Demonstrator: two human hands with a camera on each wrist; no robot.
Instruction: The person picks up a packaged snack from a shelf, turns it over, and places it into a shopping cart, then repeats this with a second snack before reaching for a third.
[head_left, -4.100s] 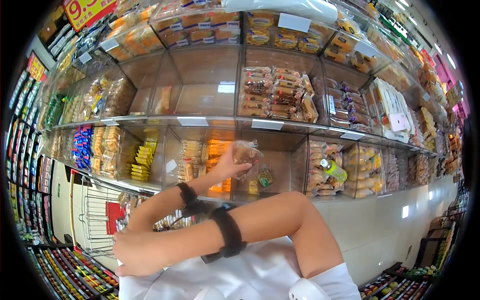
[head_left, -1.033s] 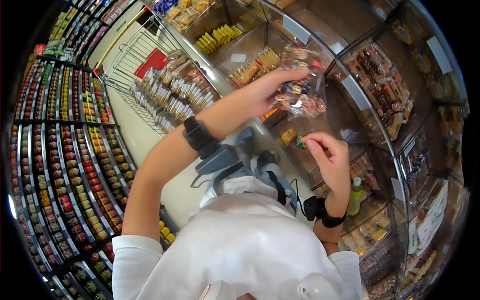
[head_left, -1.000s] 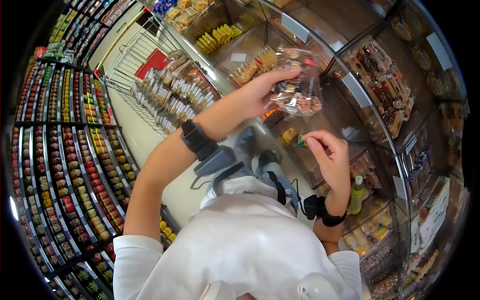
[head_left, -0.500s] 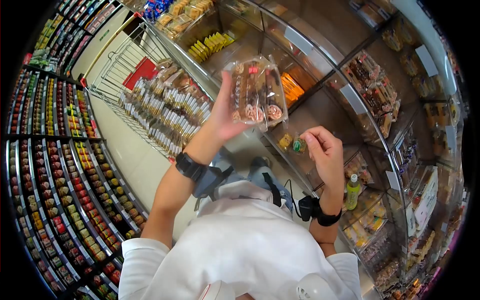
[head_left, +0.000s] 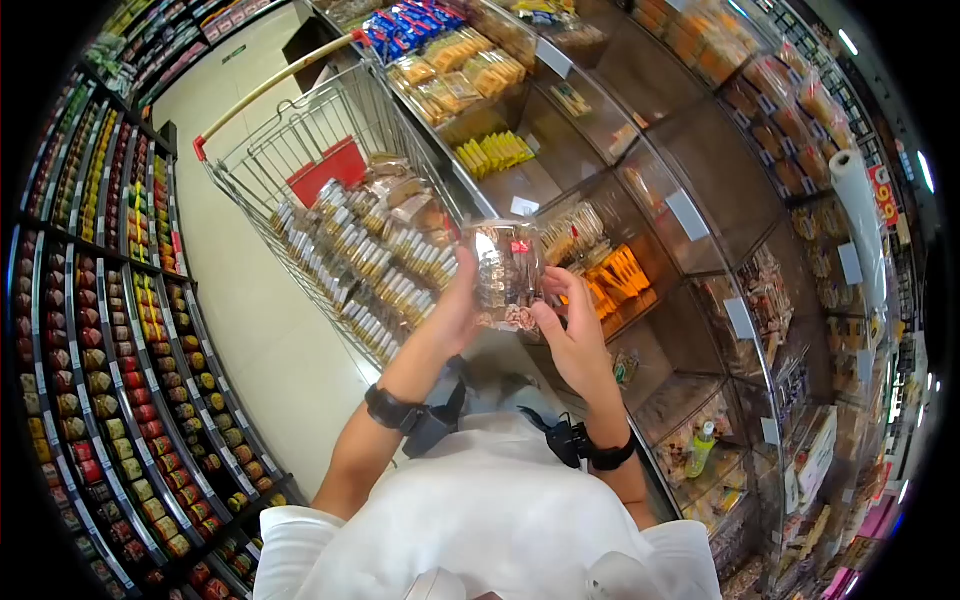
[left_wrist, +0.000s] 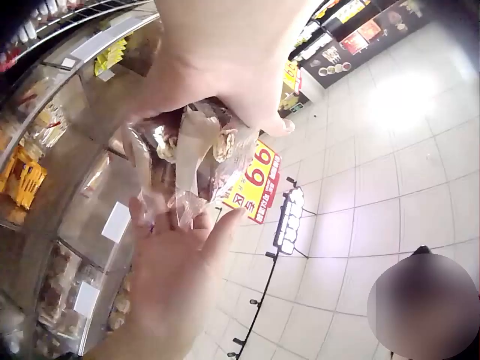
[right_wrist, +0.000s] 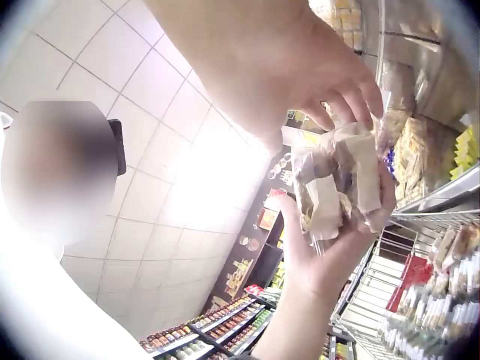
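A clear plastic pack of pastries (head_left: 508, 270), brown with pinkish pieces at its lower end and a small red label, is held up in front of the white shirt. My left hand (head_left: 456, 308) grips its left side. On the right, my right hand (head_left: 575, 335) pinches the lower corner, thumb in front. From below, the left wrist view shows the pack (left_wrist: 196, 150) between both hands, pale strips across its underside. In the right wrist view, fingertips (right_wrist: 363, 105) bend over one edge of the pack (right_wrist: 337, 184).
A wire shopping cart (head_left: 290, 125) with several packaged goods stands at the left. Clear shelf bins run along the right, with orange packs (head_left: 618, 280), yellow packs (head_left: 495, 153) and a green-capped bottle (head_left: 700, 450). Shelves of jars (head_left: 120, 420) line the far left.
Earlier my left hand lifted the pack from a bin, then held it alone. My right hand has moved leftward from beside the bins onto the pack. The head view has turned slightly.
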